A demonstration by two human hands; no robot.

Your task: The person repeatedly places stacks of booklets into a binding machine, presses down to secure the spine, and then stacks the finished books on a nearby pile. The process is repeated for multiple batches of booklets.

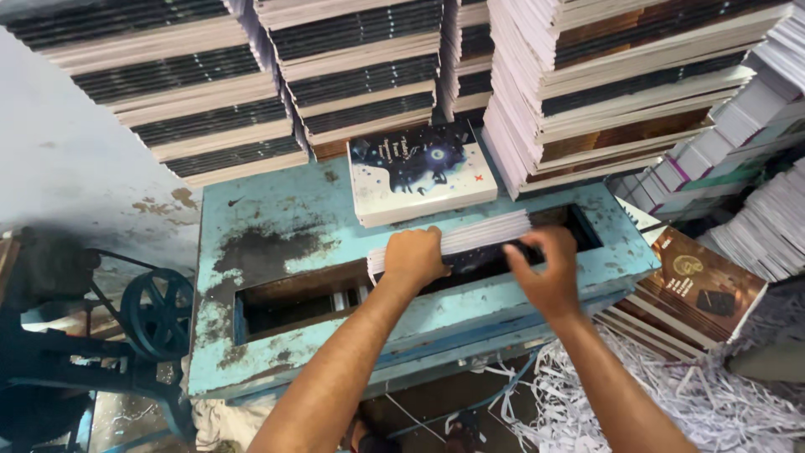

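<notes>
Hands on thick white paper stack (470, 239) over long dark slot (302, 298): left hand (413, 256) gripping, right hand (545, 273) half open, stack bottom hidden.

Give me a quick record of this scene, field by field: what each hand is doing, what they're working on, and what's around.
left hand: left hand grips the near end of a bundle of white pages
right hand: right hand rests on the bundle's other side, fingers spread
bundle: lies across the long slot in the blue metal table
on the table: book with dark starry cover, lying flat behind the bundle
behind: tall stacks of books
right: brown-covered books stacked beside the table
floor: paper shreds
left: belt wheel
</notes>
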